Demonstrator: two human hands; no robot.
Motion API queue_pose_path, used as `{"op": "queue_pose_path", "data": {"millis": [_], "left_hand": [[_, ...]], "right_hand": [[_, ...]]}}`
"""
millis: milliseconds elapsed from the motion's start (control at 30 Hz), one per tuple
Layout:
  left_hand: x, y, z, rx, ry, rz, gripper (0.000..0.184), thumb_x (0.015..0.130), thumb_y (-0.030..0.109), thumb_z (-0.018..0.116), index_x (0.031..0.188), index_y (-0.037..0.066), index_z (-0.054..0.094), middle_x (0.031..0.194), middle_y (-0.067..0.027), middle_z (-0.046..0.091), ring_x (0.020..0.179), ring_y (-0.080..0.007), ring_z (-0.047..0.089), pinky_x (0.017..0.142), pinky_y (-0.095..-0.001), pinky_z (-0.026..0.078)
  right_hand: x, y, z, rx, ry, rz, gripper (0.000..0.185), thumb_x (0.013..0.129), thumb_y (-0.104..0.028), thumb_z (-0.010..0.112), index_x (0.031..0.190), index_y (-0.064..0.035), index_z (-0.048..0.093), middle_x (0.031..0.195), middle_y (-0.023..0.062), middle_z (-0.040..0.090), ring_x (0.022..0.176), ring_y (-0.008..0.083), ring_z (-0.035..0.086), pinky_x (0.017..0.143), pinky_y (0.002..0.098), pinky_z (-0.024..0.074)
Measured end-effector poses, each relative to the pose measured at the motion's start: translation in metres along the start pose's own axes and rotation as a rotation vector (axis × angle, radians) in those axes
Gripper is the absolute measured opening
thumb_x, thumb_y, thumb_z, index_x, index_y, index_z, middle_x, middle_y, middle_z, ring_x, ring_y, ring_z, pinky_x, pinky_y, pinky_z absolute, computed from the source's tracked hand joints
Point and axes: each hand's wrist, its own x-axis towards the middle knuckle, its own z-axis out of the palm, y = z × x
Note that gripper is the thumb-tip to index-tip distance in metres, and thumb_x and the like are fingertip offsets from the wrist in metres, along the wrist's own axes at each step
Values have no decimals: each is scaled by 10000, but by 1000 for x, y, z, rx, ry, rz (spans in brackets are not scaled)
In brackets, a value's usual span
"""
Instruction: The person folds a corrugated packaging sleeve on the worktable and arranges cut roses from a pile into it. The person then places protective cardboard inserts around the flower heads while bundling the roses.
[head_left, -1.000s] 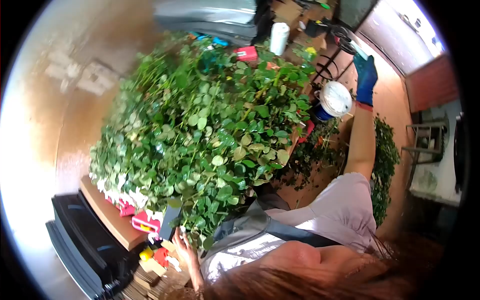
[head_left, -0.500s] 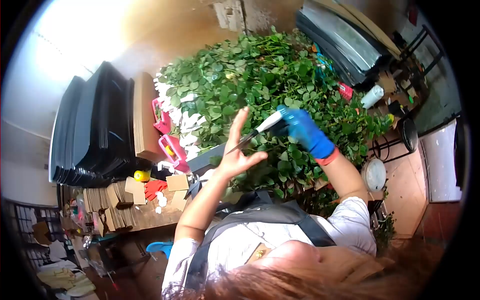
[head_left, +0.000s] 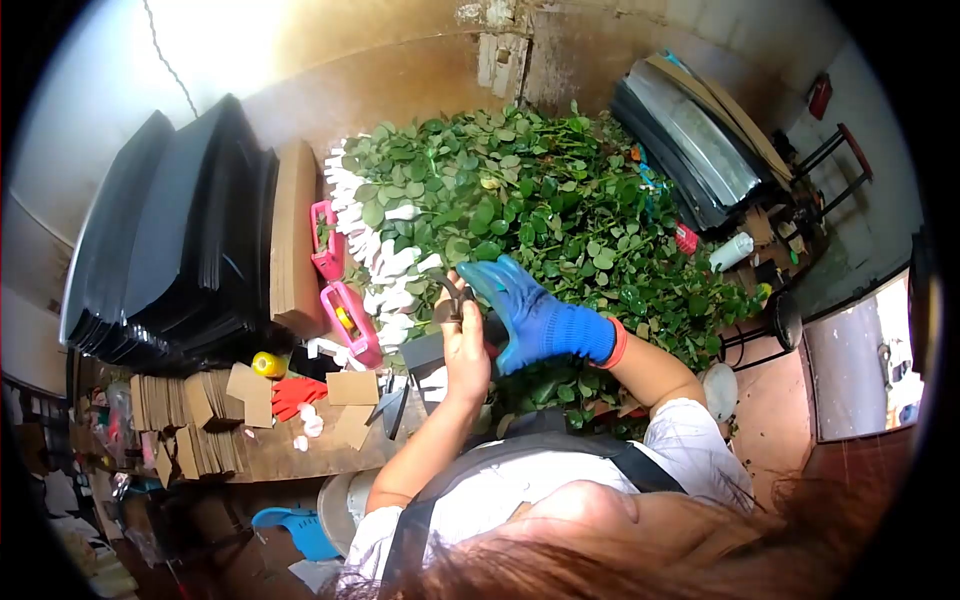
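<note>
My left hand is bare and raised in front of the leafy stems, its fingers closed around a small dark curved object whose kind I cannot make out. Close beside it on the right is my right hand in a blue glove with an orange cuff. Its fingers are stretched and spread from the thumb, the tips near the dark object; whether they touch it I cannot tell. Behind both hands lies a large heap of green leafy stems, with white sleeves along their left ends.
Two pink tape dispensers stand left of the heap. Stacks of black sheets and cardboard pieces are at the left, near a red glove and yellow tape roll. More sheets lean at the back right.
My gloved hand has moved left and down to my bare hand; the white-handled tool it held no longer shows in it. My left hand has closed around a dark object. The view has shifted.
</note>
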Motion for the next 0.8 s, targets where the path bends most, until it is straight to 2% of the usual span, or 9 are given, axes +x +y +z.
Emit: {"op": "queue_pose_path", "data": {"millis": [100,200,233,300,367,433,500,567,800], "left_hand": [[2,0,-4,-13,-120,0,593,1077,314,436,1532,21,192,1427,-138,374,1265,-194,393,1118,-355,298],[3,-1,-19,359,-239,-23,732,994,219,593,1517,-11,136,1538,-267,204,1430,-311,289,1178,-424,228],[-1,0,-18,653,-119,364,673,937,209,673,1453,-18,305,1489,-281,329,1371,-364,394,1139,-441,308],[-4,9,-39,844,-291,487,553,892,200,718,1343,-11,477,1413,-249,475,1261,-404,500,1071,-466,393],[-18,-6,-61,1027,-277,520,366,853,151,739,1177,29,622,1219,-163,640,1094,-360,606,922,-447,480],[-34,-24,-85,1094,-287,419,316,868,150,715,1150,38,627,1106,-137,661,1020,-347,621,889,-443,483],[-48,-34,-103,1128,-269,379,319,862,152,720,1146,39,628,1103,-137,649,1020,-353,613,881,-432,488],[-57,-41,-115,1152,-264,326,373,854,162,727,1186,41,609,1140,-147,625,1059,-360,594,901,-441,477],[-71,-57,-117,1214,-198,86,598,811,211,760,1338,56,522,1252,-162,542,1191,-362,501,980,-485,380]], "right_hand": [[11,-1,4,344,-54,37,1115,641,-359,848,1521,-12,258,1374,245,499,1195,424,548,1043,461,443],[22,24,2,82,-104,131,969,690,-245,776,1522,-64,313,1229,221,579,1103,400,587,960,464,487],[33,39,-7,-25,-86,123,925,709,-243,748,1520,-79,335,1208,214,585,1094,407,587,940,471,494],[54,79,-15,-162,-57,240,881,724,-232,703,1520,-102,350,1174,218,591,1030,418,604,902,486,503],[72,147,4,-152,-124,420,851,765,-313,682,1519,-107,348,1181,246,611,1036,416,620,902,484,509],[99,205,15,-158,-357,624,831,786,-395,665,1503,-96,369,1191,263,635,1060,412,632,923,469,512],[124,229,16,-139,-478,639,831,785,-444,666,1485,-87,396,1215,268,642,1094,413,634,947,462,508],[141,257,32,-198,-470,629,745,769,-505,675,1343,-54,528,1148,249,674,1046,413,651,929,473,510],[199,328,60,-84,-623,754,643,751,-554,663,1127,-32,654,1094,184,704,945,342,672,829,429,523]]}}
